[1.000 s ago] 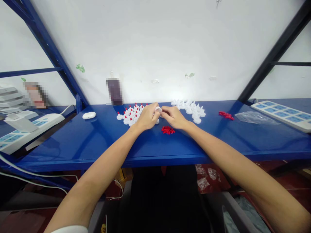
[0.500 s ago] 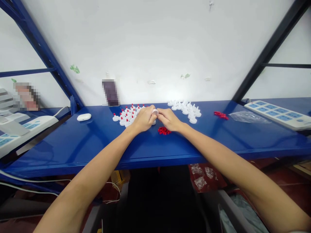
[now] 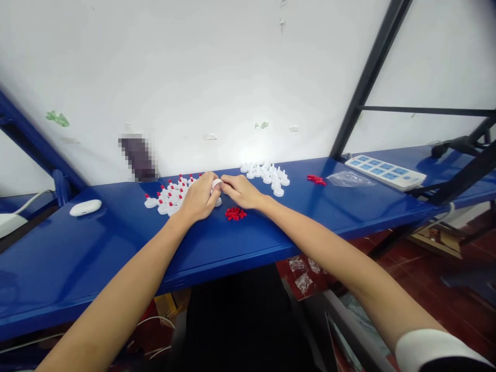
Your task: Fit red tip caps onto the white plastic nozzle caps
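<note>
My left hand (image 3: 201, 197) is closed around a white plastic nozzle cap (image 3: 217, 183), whose pale rim shows between thumb and fingers. Against that cap press the pinched fingertips of my right hand (image 3: 243, 192); whatever they grip is hidden. Just below the hands lies a pile of small red tips (image 3: 235, 214). Beside and behind my left hand stand several white nozzle caps with red tips (image 3: 170, 197), partly covered by the hand. Several bare white nozzle caps (image 3: 271, 178) stand upright beyond my right hand.
On the blue table (image 3: 127, 253) are a white rounded case (image 3: 86, 207) at left, a second red pile (image 3: 316, 180), a clear plastic bag (image 3: 351, 179) and a power strip (image 3: 387, 172) at right. A blurred dark rectangle (image 3: 139, 159) leans on the wall. A black post (image 3: 364, 77) rises at right.
The view has turned to the right, so the table and hands appear farther left. Both hands stay together at the white nozzle cap, with little visible change in their grip.
</note>
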`<state>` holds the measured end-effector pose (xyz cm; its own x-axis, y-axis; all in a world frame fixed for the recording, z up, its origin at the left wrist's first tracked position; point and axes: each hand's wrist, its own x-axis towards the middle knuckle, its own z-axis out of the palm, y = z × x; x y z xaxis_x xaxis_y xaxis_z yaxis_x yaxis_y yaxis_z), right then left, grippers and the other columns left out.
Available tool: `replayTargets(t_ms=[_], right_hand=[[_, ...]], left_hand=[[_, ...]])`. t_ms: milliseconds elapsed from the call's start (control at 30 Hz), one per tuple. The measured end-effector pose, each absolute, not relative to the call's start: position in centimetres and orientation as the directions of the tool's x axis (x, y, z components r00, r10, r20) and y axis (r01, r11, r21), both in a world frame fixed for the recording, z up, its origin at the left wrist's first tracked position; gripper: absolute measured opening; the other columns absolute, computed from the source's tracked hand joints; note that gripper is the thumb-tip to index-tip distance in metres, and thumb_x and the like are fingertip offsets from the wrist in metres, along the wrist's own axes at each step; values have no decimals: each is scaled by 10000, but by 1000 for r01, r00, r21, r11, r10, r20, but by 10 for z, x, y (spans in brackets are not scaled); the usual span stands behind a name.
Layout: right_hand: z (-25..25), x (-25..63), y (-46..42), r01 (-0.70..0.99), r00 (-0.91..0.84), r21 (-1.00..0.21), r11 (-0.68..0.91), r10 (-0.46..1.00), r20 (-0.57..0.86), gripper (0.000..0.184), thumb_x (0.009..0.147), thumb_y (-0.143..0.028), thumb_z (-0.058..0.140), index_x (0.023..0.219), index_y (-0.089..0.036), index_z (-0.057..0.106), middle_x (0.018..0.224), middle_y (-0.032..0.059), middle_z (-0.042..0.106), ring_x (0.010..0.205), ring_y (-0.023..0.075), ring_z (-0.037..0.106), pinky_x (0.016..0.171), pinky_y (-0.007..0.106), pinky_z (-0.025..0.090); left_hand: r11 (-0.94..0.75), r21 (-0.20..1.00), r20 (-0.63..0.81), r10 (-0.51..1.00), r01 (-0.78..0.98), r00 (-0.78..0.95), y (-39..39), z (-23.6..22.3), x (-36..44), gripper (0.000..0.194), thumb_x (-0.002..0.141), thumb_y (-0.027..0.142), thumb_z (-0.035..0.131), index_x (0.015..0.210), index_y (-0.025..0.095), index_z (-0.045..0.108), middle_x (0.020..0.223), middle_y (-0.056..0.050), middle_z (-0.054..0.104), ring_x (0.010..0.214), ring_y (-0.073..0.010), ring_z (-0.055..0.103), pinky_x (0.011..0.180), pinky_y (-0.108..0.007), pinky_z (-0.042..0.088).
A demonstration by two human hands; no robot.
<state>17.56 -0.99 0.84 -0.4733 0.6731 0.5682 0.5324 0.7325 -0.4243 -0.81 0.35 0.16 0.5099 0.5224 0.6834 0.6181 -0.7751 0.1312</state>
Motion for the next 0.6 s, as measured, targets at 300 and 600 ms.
replayTargets(t_ms=[300,600], right_hand=[[14,208,18,622,-254,-549,558,807,533,195,887,-323,504,945,-199,644,1039,60,556,1006,217,520,936,355,378],[12,238,44,550,96,-706,446,806,583,178,899,-330,413,777,-216,476,905,38,545,942,214,499,870,347,427]], left_hand=[[-710,29,613,568,704,548,-3,4,-6,314,976,416,423,1050,170,603,954,-89,647,895,-261,555,814,-403,418],[-684,-115,412,627,720,661,1,-3,-10,326,836,281,576,1131,194,684,1122,-120,603,1084,-331,527,943,-502,402]])
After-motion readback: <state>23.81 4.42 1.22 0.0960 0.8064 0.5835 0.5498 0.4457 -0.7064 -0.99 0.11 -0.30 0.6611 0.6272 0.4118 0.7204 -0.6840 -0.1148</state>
